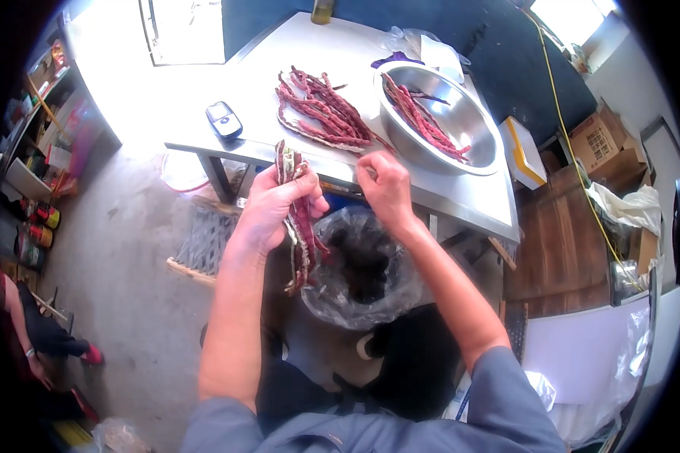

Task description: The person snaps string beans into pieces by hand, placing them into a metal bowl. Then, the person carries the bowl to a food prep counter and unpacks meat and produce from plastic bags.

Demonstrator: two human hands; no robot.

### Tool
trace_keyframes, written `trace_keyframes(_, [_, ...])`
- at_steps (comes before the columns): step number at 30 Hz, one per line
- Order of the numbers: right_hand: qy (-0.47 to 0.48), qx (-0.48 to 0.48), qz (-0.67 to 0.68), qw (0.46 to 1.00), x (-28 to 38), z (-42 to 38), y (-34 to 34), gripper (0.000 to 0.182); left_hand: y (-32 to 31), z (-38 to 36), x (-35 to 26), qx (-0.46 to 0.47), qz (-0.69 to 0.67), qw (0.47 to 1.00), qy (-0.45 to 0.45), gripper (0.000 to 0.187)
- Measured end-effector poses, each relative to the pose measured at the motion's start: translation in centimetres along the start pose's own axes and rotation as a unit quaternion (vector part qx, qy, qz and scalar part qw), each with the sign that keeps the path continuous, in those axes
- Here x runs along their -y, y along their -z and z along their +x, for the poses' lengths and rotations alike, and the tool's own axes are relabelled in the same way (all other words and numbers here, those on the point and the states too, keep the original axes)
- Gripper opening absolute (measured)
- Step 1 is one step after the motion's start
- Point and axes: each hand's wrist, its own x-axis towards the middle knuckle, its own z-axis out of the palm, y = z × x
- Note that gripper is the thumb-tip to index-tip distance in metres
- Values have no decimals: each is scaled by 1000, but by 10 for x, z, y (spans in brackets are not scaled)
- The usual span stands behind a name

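Note:
In my left hand is a bunch of long dark-red bean pods, upright in front of the table edge, with their lower ends hanging down. My right hand is closed at the table's front edge, its fingers curled in. What it holds, if anything, is hidden. Just beyond it lies a pile of red bean pods, one thin end reaching close to the knuckles. To the right, a steel basin holds several more pods along its left side.
A bin lined with clear plastic stands below my hands, dark inside. On the white table are a mobile phone and a bottle. A woven stool is at left. Another person's arm shows at far left.

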Motion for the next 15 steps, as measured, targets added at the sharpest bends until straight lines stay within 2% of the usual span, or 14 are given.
trace_keyframes(2, [3,0,-14,1000,-3,17,-7,11,-1,-1,-4,-3,7,1000,0,10])
trace_keyframes(4, [2,-20,-111,994,-13,28,-16,15,1,1,-2,-6,-1,1000,-3,10])
trace_keyframes(5, [-14,1,-133,991,-18,32,-18,18,3,3,-1,1,8,1000,-4,10])
trace_keyframes(13, [-15,19,-194,981,-21,38,-19,14,2,1,-1,-9,33,999,11,7])
trace_keyframes(15, [5,47,-221,974,-24,36,-18,14,3,1,0,-10,35,999,12,7])
